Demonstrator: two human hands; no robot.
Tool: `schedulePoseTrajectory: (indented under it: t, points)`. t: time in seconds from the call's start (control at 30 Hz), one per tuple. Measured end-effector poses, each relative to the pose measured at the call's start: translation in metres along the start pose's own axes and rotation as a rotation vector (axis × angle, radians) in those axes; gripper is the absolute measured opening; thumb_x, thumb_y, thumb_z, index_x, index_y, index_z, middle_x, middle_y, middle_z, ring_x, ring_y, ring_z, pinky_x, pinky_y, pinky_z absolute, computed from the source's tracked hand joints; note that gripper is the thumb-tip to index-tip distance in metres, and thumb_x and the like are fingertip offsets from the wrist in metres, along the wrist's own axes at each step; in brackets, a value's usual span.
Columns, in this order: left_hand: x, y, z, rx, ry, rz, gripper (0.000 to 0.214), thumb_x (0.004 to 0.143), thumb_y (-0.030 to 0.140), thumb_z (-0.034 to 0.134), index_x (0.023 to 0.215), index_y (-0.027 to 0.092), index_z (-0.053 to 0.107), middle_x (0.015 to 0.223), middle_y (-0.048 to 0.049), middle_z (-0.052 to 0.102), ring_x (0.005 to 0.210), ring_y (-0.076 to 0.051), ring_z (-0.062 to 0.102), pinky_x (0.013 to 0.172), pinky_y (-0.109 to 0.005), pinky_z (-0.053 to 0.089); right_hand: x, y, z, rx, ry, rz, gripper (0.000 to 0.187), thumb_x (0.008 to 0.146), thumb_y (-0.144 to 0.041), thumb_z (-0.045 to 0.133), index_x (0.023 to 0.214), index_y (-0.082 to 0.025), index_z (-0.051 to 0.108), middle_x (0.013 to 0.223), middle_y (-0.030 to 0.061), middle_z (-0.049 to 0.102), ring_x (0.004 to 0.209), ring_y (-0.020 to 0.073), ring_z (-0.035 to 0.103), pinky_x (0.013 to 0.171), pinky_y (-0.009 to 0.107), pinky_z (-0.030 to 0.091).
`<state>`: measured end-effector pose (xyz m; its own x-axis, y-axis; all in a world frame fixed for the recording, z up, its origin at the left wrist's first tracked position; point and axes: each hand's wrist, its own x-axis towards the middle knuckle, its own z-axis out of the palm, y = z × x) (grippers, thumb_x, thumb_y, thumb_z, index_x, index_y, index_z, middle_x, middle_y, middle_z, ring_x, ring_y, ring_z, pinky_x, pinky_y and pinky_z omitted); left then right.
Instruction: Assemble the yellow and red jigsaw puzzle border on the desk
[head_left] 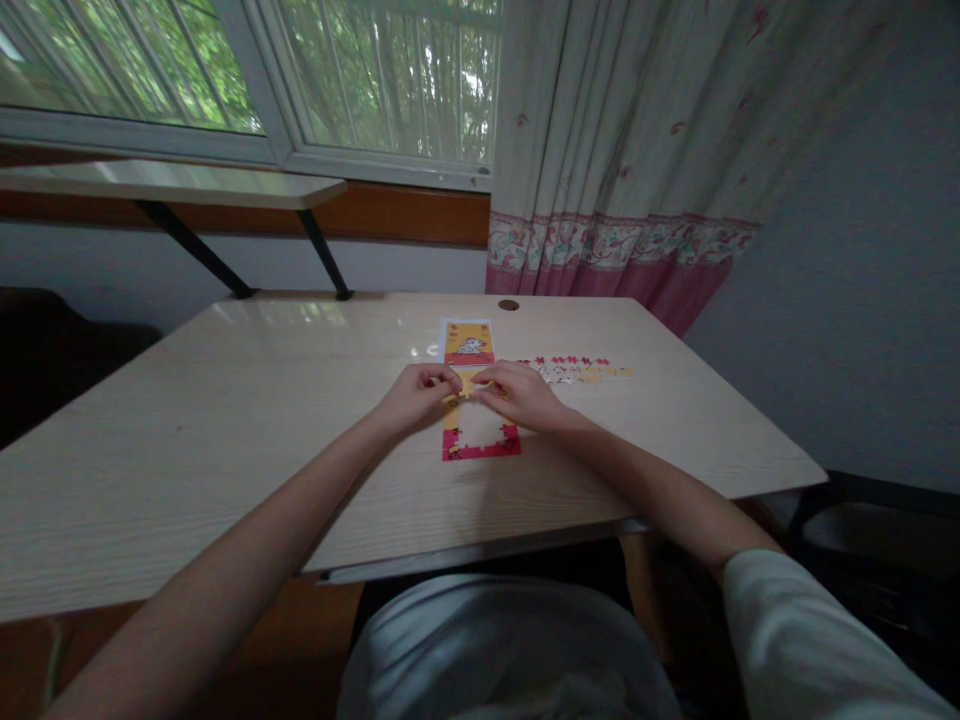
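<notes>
A partly assembled jigsaw puzzle (480,452) lies flat on the desk in front of me, its border yellow above and red below around a bare middle. My left hand (420,393) is closed in a pinch at the puzzle's upper left; what its fingertips hold is too small to make out. At the upper right, my right hand (519,392) pinches a small yellow puzzle piece, mostly hidden by the fingers. Yellow pieces (466,384) show between both hands. Just beyond lies a picture card (469,342) with a white cartoon animal on yellow and red.
Loose puzzle pieces (577,360), red, white and yellow, lie in rows right of the puzzle. The pale wooden desk (225,430) has a cable hole (508,305) at its back edge. A raised shelf (172,185) stands at the back left, and a curtain (600,160) hangs behind.
</notes>
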<state>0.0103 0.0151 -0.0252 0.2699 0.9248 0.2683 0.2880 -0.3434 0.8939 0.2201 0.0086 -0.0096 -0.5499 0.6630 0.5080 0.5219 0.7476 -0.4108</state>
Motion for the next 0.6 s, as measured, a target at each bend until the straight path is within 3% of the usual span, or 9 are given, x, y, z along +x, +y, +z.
schedulePoseTrajectory:
  t: [0.13, 0.23, 0.37, 0.6]
  points:
    - [0.003, 0.002, -0.012, 0.108, 0.021, 0.01, 0.026, 0.079, 0.038, 0.058, 0.077, 0.015, 0.07, 0.08, -0.0075, 0.072, 0.074, -0.02, 0.064, 0.07, -0.032, 0.051, -0.001, 0.005, 0.0, -0.052, 0.033, -0.038, 0.022, 0.091, -0.035, 0.058, 0.103, -0.02, 0.07, 0.101, 0.0083, 0.072, 0.096, 0.0191, 0.063, 0.086, 0.032, 0.044]
    - [0.006, -0.003, -0.026, 0.369, -0.008, 0.117, 0.029, 0.082, 0.039, 0.056, 0.085, 0.016, 0.073, 0.086, -0.0087, 0.072, 0.081, -0.021, 0.063, 0.077, -0.035, 0.049, -0.001, 0.006, -0.001, -0.062, 0.055, -0.048, 0.023, 0.091, -0.036, 0.059, 0.103, -0.018, 0.069, 0.1, 0.0093, 0.071, 0.096, 0.0196, 0.063, 0.085, 0.032, 0.044]
    - [0.008, -0.014, -0.037, 0.614, -0.126, 0.249, 0.034, 0.081, 0.044, 0.059, 0.097, 0.017, 0.074, 0.093, -0.0092, 0.069, 0.088, -0.023, 0.062, 0.086, -0.038, 0.047, 0.003, 0.006, 0.002, -0.053, 0.048, 0.037, 0.019, 0.088, -0.033, 0.063, 0.098, -0.019, 0.07, 0.099, 0.0081, 0.071, 0.093, 0.0184, 0.063, 0.084, 0.031, 0.045]
    - [0.006, -0.019, -0.037, 0.824, -0.19, 0.269, 0.041, 0.081, 0.046, 0.062, 0.109, 0.019, 0.071, 0.111, -0.0131, 0.062, 0.104, -0.03, 0.056, 0.095, -0.047, 0.041, 0.01, 0.017, 0.016, -0.017, -0.083, 0.187, 0.011, 0.083, -0.027, 0.068, 0.089, -0.018, 0.072, 0.092, 0.0052, 0.071, 0.085, 0.0161, 0.062, 0.08, 0.029, 0.044]
